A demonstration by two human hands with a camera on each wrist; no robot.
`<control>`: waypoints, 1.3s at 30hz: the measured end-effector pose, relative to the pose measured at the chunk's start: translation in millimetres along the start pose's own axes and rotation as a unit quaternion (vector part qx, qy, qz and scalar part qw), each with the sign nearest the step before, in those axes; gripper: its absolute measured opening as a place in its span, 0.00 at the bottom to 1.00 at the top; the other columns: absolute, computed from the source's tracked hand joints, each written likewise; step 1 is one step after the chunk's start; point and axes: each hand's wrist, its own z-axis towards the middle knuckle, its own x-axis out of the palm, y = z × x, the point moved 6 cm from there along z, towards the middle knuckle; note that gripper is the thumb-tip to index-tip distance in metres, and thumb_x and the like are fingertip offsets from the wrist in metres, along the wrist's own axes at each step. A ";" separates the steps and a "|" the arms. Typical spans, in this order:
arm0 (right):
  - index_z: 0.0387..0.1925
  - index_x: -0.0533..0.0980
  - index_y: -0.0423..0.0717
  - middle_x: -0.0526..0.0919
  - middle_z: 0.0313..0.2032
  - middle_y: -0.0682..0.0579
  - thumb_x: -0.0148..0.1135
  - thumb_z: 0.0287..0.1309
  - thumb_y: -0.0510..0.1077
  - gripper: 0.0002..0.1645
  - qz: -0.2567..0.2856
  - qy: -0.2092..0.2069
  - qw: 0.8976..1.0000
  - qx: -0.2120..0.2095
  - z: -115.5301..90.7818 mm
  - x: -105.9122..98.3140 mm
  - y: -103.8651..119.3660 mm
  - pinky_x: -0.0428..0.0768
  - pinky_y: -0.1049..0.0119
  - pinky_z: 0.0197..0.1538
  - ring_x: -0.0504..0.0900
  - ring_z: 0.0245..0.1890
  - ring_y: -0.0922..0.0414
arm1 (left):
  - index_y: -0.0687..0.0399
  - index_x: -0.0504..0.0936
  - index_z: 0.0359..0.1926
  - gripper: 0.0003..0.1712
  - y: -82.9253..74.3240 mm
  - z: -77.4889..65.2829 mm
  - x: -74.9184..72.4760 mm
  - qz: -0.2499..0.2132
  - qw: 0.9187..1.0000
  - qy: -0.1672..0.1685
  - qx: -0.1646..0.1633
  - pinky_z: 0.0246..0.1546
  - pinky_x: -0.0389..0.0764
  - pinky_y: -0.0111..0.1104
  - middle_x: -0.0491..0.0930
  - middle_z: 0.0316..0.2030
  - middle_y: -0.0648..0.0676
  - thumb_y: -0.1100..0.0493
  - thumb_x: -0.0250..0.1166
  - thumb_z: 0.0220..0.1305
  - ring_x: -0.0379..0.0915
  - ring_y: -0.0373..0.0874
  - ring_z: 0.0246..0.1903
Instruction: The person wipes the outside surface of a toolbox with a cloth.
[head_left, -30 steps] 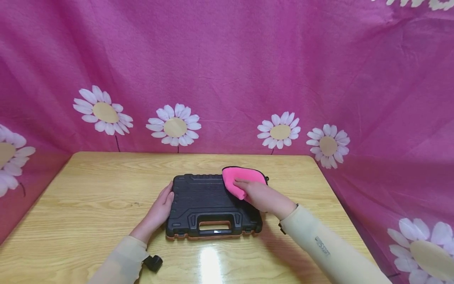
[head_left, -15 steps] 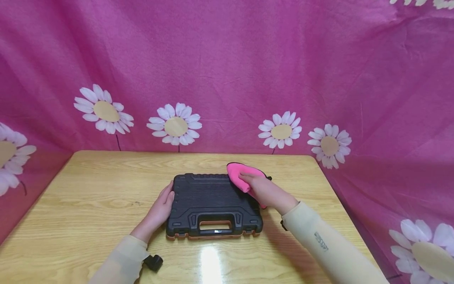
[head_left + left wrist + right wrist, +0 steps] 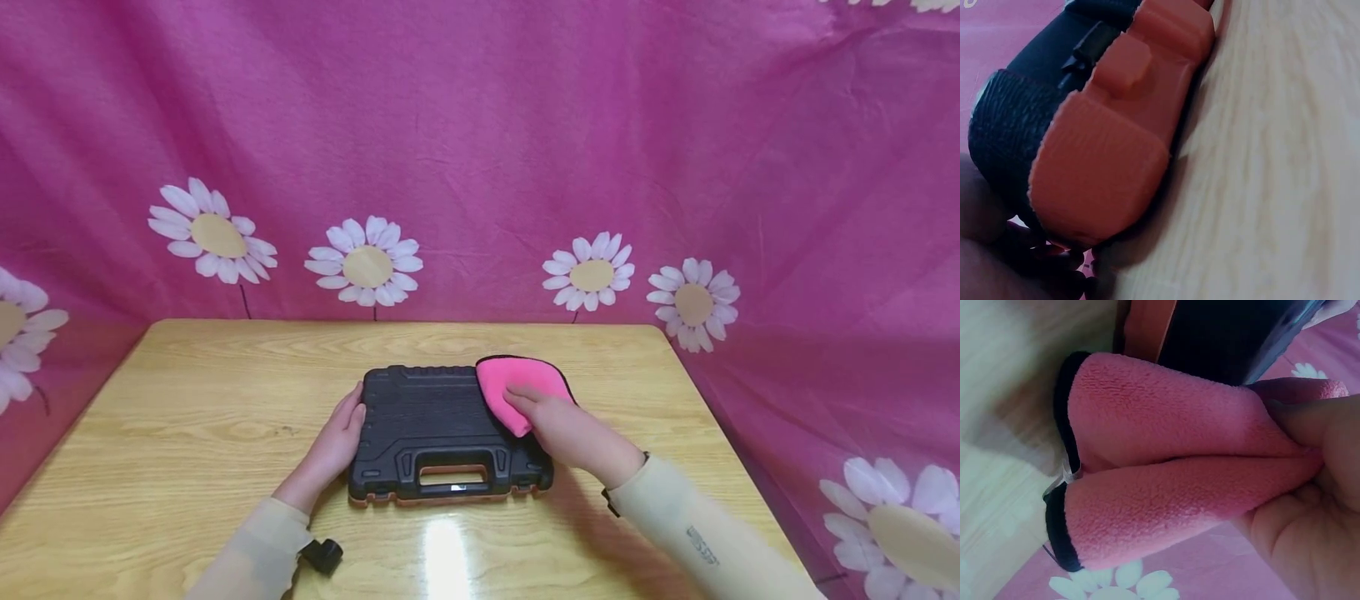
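Observation:
A black plastic carrying case (image 3: 427, 425) with an orange underside lies flat on the table, its handle (image 3: 453, 475) facing me. My left hand (image 3: 333, 446) rests along the case's left side, fingers fairly straight. In the left wrist view, part of that hand (image 3: 985, 250) touches the case's rounded corner (image 3: 1097, 162). My right hand (image 3: 570, 433) grips a pink cloth (image 3: 517, 383) with black trim over the case's far right part. Seen from the right wrist, the cloth (image 3: 1160, 419) is bunched in the hand and hangs in folds beside the case's edge.
The wooden table (image 3: 225, 433) extends around the case on all sides. Behind it hangs a magenta curtain (image 3: 465, 150) printed with white daisies. A small black device (image 3: 324, 556) is strapped at the left wrist.
The right hand and cloth shift slightly back and right, then come forward again, and the cloth spreads wider over the case's right part. The left hand and case stay in place.

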 end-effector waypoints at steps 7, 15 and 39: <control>0.71 0.71 0.37 0.76 0.68 0.39 0.54 0.69 0.26 0.30 -0.125 -0.022 0.989 -0.074 -31.1 6.4 20.8 0.75 0.50 0.70 0.74 0.70 0.44 | 0.63 0.43 0.82 0.33 0.6 -1.9 -0.3 0.000 1.000 0.003 -0.005 0.80 0.44 0.57 0.43 0.80 0.70 0.55 0.35 0.85 0.37 0.66 0.80; 0.72 0.71 0.42 0.75 0.69 0.42 0.57 0.69 0.28 0.31 -0.129 -0.021 0.989 -0.064 -54.4 13.1 30.6 0.78 0.52 0.68 0.74 0.70 0.46 | 0.65 0.42 0.82 0.33 1.8 -1.6 -0.5 -0.004 1.000 0.000 0.003 0.80 0.44 0.57 0.43 0.80 0.71 0.56 0.34 0.85 0.37 0.67 0.80; 0.70 0.73 0.43 0.76 0.69 0.44 0.60 0.63 0.26 0.34 -0.106 -0.084 0.987 -0.087 -93.0 22.5 39.9 0.78 0.51 0.67 0.77 0.68 0.46 | 0.63 0.42 0.82 0.33 1.3 -0.5 0.0 -0.007 1.000 0.002 0.003 0.80 0.44 0.57 0.43 0.80 0.70 0.54 0.35 0.85 0.37 0.67 0.80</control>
